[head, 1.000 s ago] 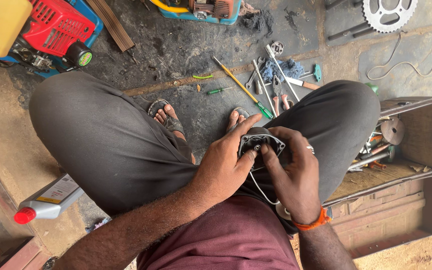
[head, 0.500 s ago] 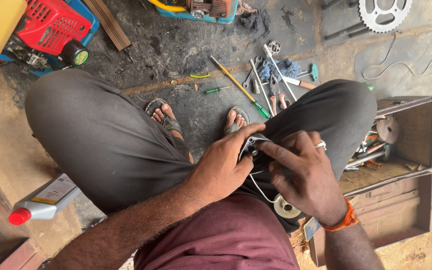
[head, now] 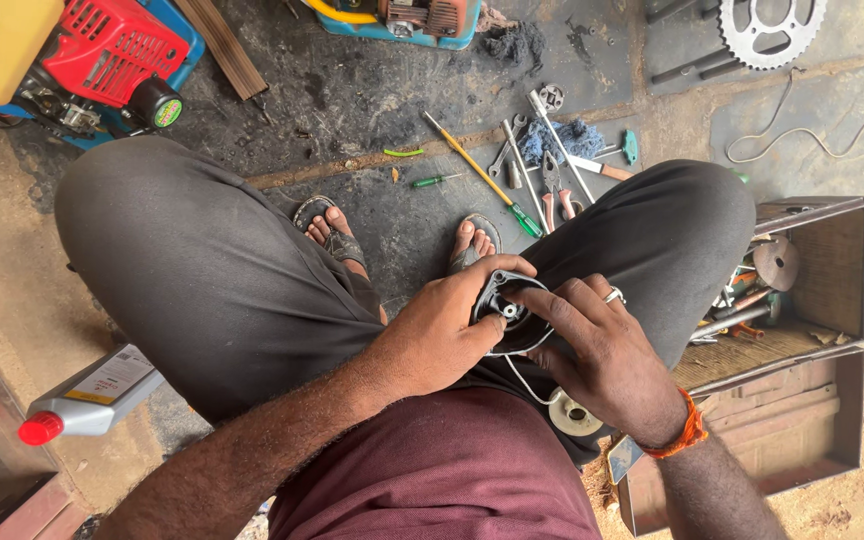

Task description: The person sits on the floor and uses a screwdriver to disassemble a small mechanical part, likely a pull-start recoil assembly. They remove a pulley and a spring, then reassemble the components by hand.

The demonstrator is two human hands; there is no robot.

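Person sits low, knees spread, feet in sandals on dark floor (head: 392,110). Both hands meet over the lap, between the knees. Left hand (head: 432,335) grips a small dark round housing (head: 505,300) from its left side, thumb up along its top rim. Right hand (head: 607,350) comes in from the right, fingers (head: 552,300) curled onto the housing's face and right rim; ring on one finger, orange band at the wrist. A thin white cord (head: 522,375) loops out under the housing and runs down toward a pale round spool (head: 574,413) lying by the right thigh. Housing sits just above the right thigh's inner edge, not touching the floor.

Room: tight at the lap, legs close it on both sides. Open floor gap only between the feet. Ahead of the feet, a scatter of tools (head: 542,175) – screwdrivers, spanners, pliers – beside a blue rag (head: 564,140). Open toolbox (head: 802,300) presses against the right knee, lid edge near the right elbow. Oil bottle (head: 87,395) with red cap lies by the left thigh. Red engine (head: 102,60) top left, sprocket (head: 767,30) top right, both well apart from the hands.
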